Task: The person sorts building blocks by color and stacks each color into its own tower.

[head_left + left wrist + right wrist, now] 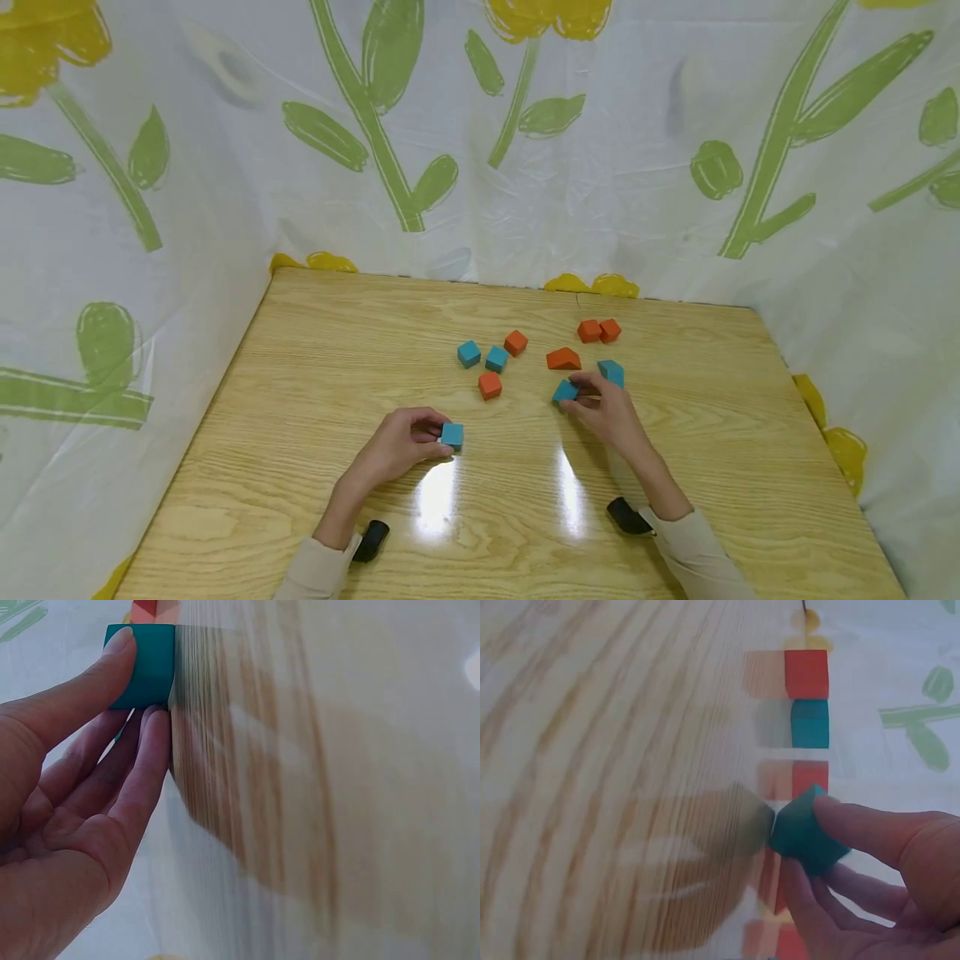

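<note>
My left hand (401, 444) pinches a blue cube (452, 435) at the front middle of the table. The left wrist view shows the thumb on one face of that cube (142, 667) and the fingers beneath and behind it. With thumb and fingertips, my right hand (609, 412) grips another blue block (564, 392), which is tilted on an edge in the right wrist view (810, 829). Whether it touches the table I cannot tell. Just behind the right hand lies a blue wedge-shaped block (612, 372), partly hidden, with an orange wedge-shaped block (564, 359) to its left.
Two blue cubes (468, 353) and two orange cubes (490, 385) are grouped near the middle of the wooden table (360, 333). Farther back on the right, two orange cubes (589, 331) touch or nearly touch. A flower-patterned white cloth (630, 208) hangs around the back and sides.
</note>
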`<state>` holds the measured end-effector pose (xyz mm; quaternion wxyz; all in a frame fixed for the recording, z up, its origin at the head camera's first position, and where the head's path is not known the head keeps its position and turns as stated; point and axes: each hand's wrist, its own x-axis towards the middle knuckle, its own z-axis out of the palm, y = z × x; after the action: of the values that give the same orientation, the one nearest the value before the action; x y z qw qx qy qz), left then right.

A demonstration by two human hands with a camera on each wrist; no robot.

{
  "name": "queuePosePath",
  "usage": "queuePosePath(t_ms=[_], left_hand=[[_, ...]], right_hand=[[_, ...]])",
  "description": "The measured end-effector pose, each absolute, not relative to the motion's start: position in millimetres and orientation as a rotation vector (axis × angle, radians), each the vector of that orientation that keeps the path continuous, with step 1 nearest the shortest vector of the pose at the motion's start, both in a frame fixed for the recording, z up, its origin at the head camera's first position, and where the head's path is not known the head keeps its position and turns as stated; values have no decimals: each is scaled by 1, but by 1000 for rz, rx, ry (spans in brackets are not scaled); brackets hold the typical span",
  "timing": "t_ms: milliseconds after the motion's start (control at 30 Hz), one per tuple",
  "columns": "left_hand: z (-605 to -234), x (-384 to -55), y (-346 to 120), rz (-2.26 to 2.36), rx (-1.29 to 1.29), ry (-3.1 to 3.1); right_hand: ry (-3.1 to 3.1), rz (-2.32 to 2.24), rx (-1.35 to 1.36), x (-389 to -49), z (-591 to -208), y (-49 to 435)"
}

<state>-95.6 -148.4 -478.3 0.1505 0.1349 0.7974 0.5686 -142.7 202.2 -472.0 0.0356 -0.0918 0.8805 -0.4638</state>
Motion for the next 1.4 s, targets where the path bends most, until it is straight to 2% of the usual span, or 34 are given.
queuePosePath(t_ms=[367,1400], left_hand=[[-480,-96,-149,1615,390,2305],[-481,-97,-147,1633,386,2300]], right_hand=[[2573,-1520,-234,-139,-473,183],[2235,-1705,-501,-116,-487,113]])
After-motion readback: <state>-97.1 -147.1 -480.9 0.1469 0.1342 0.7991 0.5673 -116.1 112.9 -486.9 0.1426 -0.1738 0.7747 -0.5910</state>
